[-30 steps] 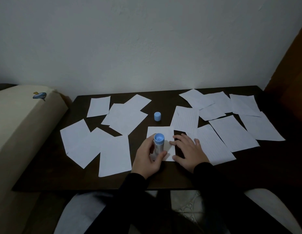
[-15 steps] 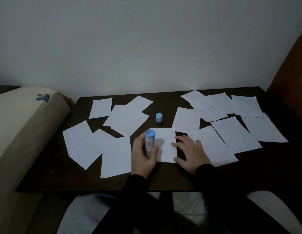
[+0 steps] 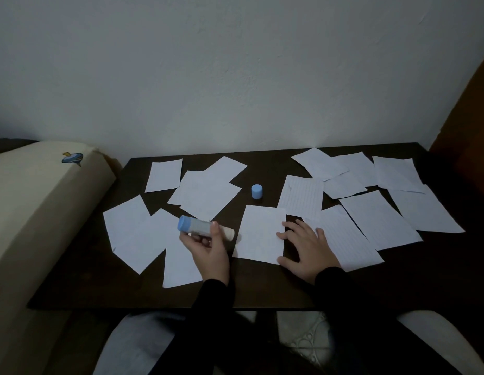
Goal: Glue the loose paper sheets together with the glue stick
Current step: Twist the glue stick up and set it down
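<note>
A dark table (image 3: 73, 293) stands against a pale wall (image 3: 235, 63), with a cream cushion (image 3: 32, 207) at its left end. Loose white sheets lie scattered flat over the tabletop, many overlapping: a left group (image 3: 138, 234), a middle group (image 3: 205, 190), and a right group (image 3: 381, 217) that includes a ruled sheet (image 3: 303, 196).

One blank sheet (image 3: 259, 234) lies alone near the front centre. The right hand (image 3: 308, 247) lies flat with fingers spread, straddling this sheet's right edge; its fingertips touch the edge, while its palm is over bare table and the ruled page beside it.

The left hand (image 3: 208, 250) is curled around the glue stick (image 3: 205, 228), thumb across the barrel. The stick lies nearly level above the left sheets, just left of the blank sheet. Its blue base points left and its pale, uncapped glue end points right toward that sheet, apart from it. The barrel is greyish-white.

The blue cap (image 3: 257, 191) stands upright on bare table, behind the blank sheet and well apart from the stick.
</note>
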`<action>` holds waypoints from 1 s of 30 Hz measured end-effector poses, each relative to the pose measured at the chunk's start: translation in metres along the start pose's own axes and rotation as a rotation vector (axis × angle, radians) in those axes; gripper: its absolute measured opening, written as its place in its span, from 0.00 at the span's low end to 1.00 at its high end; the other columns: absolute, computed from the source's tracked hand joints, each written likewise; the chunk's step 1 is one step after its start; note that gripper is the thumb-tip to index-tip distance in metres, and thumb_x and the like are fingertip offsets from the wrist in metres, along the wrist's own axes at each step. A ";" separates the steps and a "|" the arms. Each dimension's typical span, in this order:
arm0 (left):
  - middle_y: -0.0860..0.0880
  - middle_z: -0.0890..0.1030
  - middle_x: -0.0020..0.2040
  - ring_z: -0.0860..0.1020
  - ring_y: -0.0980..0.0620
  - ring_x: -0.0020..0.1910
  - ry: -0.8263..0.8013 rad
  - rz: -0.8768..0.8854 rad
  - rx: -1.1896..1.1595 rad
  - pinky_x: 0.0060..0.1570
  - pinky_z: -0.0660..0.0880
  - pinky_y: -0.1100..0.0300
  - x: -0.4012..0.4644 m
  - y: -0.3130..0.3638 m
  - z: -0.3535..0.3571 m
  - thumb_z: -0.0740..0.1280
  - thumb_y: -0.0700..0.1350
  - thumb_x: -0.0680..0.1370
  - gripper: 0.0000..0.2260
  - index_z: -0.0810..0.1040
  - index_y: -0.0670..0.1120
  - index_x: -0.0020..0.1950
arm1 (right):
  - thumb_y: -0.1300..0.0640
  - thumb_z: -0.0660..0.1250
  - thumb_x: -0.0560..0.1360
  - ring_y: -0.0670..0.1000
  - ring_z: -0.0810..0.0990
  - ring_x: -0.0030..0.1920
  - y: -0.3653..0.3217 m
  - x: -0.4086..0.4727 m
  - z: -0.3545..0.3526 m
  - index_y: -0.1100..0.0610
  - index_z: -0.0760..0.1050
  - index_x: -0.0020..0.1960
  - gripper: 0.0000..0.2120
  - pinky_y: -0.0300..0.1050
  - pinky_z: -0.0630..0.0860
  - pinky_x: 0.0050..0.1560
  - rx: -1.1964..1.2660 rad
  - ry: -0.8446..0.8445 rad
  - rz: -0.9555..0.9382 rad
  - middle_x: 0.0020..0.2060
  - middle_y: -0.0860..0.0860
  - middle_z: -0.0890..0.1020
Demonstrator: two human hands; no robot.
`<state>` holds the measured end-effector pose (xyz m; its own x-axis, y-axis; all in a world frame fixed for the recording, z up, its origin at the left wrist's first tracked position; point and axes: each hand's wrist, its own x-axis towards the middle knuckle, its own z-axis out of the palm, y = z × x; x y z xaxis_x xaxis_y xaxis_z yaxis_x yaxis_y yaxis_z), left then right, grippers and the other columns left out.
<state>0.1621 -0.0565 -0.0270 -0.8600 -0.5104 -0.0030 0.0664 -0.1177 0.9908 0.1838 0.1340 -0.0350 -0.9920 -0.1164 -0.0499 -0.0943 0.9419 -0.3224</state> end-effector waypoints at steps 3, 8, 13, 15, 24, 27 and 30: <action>0.52 0.69 0.63 0.70 0.56 0.61 -0.003 -0.008 -0.007 0.58 0.69 0.66 0.001 0.001 0.000 0.67 0.48 0.78 0.30 0.54 0.53 0.75 | 0.38 0.62 0.73 0.49 0.53 0.76 0.002 -0.002 0.000 0.45 0.67 0.69 0.26 0.58 0.47 0.74 0.028 0.029 -0.037 0.73 0.44 0.61; 0.53 0.75 0.51 0.77 0.57 0.50 -0.145 0.064 0.162 0.46 0.71 0.70 -0.003 -0.001 0.002 0.70 0.48 0.76 0.22 0.61 0.56 0.64 | 0.38 0.53 0.72 0.47 0.66 0.66 0.004 -0.004 0.006 0.46 0.74 0.61 0.24 0.43 0.58 0.64 0.095 0.190 -0.125 0.59 0.43 0.71; 0.58 0.75 0.52 0.75 0.58 0.50 -0.241 0.122 0.322 0.51 0.71 0.65 -0.011 0.006 0.010 0.70 0.47 0.76 0.22 0.64 0.52 0.66 | 0.40 0.58 0.76 0.49 0.57 0.73 0.003 0.001 0.008 0.46 0.66 0.70 0.25 0.55 0.51 0.73 0.000 0.140 0.029 0.70 0.45 0.64; 0.55 0.74 0.57 0.74 0.57 0.55 -0.268 0.131 0.369 0.56 0.72 0.61 -0.010 0.010 0.018 0.70 0.47 0.77 0.24 0.63 0.50 0.69 | 0.39 0.58 0.76 0.48 0.55 0.74 0.003 0.003 0.007 0.45 0.64 0.72 0.25 0.56 0.50 0.74 -0.015 0.109 0.047 0.71 0.45 0.62; 0.48 0.77 0.62 0.77 0.51 0.59 -0.538 0.156 0.517 0.58 0.74 0.58 -0.011 0.017 0.075 0.70 0.45 0.77 0.24 0.64 0.50 0.69 | 0.39 0.58 0.76 0.49 0.54 0.74 0.005 0.001 0.009 0.45 0.66 0.71 0.24 0.53 0.49 0.73 0.014 0.146 0.035 0.72 0.43 0.62; 0.50 0.77 0.59 0.77 0.52 0.58 -0.579 0.163 0.556 0.56 0.73 0.61 -0.014 0.014 0.086 0.69 0.46 0.78 0.20 0.65 0.52 0.66 | 0.39 0.58 0.75 0.50 0.57 0.74 0.006 -0.001 0.011 0.47 0.69 0.69 0.25 0.53 0.51 0.72 0.031 0.178 0.012 0.71 0.44 0.65; 0.53 0.77 0.56 0.77 0.53 0.57 -0.616 0.180 0.581 0.56 0.73 0.60 -0.013 0.010 0.089 0.68 0.46 0.78 0.16 0.64 0.56 0.60 | 0.38 0.55 0.73 0.50 0.60 0.72 0.006 0.000 0.011 0.48 0.71 0.67 0.27 0.52 0.54 0.70 0.038 0.212 -0.005 0.68 0.45 0.68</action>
<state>0.1288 0.0250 -0.0052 -0.9933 0.0934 0.0679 0.1036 0.4608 0.8814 0.1844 0.1361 -0.0476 -0.9875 -0.0486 0.1502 -0.1000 0.9285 -0.3575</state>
